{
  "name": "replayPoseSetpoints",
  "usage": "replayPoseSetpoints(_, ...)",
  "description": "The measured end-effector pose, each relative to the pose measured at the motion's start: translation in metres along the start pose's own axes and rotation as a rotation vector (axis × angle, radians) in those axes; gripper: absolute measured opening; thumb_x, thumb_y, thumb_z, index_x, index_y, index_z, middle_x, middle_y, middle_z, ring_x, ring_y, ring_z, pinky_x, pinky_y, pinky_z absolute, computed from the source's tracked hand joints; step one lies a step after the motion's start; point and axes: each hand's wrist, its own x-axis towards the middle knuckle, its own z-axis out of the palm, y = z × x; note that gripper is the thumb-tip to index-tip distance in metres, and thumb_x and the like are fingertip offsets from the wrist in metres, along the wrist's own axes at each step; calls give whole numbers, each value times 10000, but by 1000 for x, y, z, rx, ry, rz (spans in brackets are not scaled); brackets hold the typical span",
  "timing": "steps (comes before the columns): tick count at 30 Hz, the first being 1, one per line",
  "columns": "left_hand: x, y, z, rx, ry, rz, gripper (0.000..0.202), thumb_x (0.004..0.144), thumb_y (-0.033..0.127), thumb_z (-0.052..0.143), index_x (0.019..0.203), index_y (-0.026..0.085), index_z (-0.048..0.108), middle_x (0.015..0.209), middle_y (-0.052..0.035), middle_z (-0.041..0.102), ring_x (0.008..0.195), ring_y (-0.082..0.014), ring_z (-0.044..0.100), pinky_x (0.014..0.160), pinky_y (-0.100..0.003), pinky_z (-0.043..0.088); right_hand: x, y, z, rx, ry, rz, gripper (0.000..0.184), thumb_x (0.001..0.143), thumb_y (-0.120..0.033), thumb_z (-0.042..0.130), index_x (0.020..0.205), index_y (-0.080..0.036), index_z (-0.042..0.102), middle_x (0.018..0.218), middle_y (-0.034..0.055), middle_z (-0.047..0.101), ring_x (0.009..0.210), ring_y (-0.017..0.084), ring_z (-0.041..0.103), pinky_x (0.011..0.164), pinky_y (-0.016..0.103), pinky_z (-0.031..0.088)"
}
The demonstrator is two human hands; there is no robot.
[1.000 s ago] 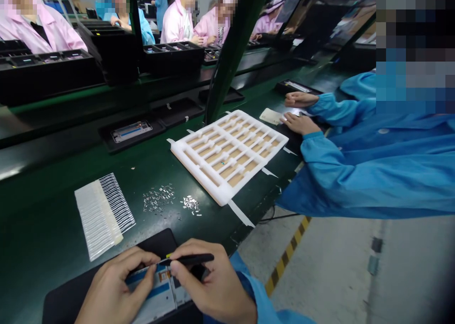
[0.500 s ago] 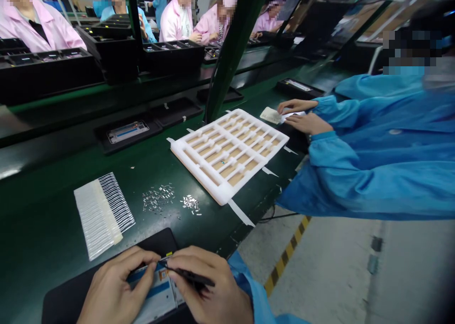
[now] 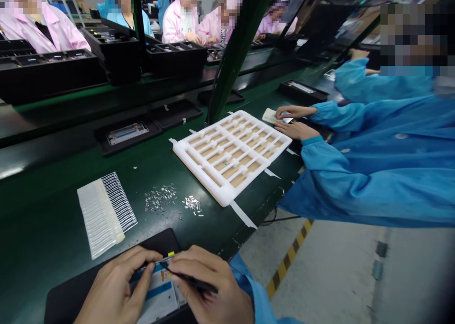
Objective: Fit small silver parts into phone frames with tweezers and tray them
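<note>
A silver phone frame (image 3: 161, 299) with blue strips and a small orange patch lies in a black tray (image 3: 67, 291) at the bottom. My left hand (image 3: 119, 283) is closed at its upper edge, thumb and fingertips gripping there. In my right hand (image 3: 216, 276) are black tweezers (image 3: 203, 284), their tip at the same edge beside my left fingertips. The hands hide much of the frame and the exact spot where the tip touches. A yellow tab (image 3: 171, 254) shows just behind the tweezers.
Small silver pieces (image 3: 193, 203) lie in two piles beyond the tray, near a sheet of clear strips (image 3: 103, 215). A white foam tray (image 3: 227, 196) is taped down further right. Another phone frame (image 3: 127, 133) rests in a black tray. A co-worker's hands (image 3: 296, 125) work at right.
My hands stay at the frame's edge with almost no movement. The view has shifted slightly. The co-worker's hands at right have moved a little left, and another person's arm shows behind.
</note>
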Motion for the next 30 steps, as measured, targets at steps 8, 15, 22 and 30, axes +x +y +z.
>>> replayPoseSetpoints(8, 0, 0, -7, 120, 119, 159, 323, 1093, 391, 531, 1378, 325, 666, 1117, 31, 851, 919, -110, 837, 774, -106, 626, 3, -2, -1, -21, -5, 14, 282, 992, -33, 697, 1228, -179, 745, 1089, 115, 827, 947, 217, 785, 895, 326, 636)
replayPoseSetpoints(15, -17, -10, -15, 571, 169, 449, 444, 1163, 360, 343, 1345, 194, 713, 1012, -56, 841, 872, -174, 824, 794, -223, 659, 3, -6, 6, -19, 36, 121, 208, 997, -69, 688, 1145, -167, 797, 1020, 105, 820, 894, 215, 769, 862, 319, 637)
replayPoseSetpoints(22, 10, -38, -39, 584, 274, 196, 466, 1140, 503, 393, 1155, 245, 781, 1171, -59, 803, 1003, -224, 801, 862, -333, 656, 7, -9, 0, 84, 169, 204, 180, 947, -98, 720, 1066, -175, 832, 939, 98, 829, 830, 220, 807, 757, 281, 653)
replayPoseSetpoints(30, 25, -61, -29, 623, 254, 182, 522, 1150, 483, 326, 1043, 216, 762, 1075, -73, 781, 964, -228, 767, 863, -360, 635, 13, -4, -11, 67, 268, 213, 144, 957, -124, 701, 987, -168, 835, 884, 95, 823, 764, 202, 801, 687, 245, 631)
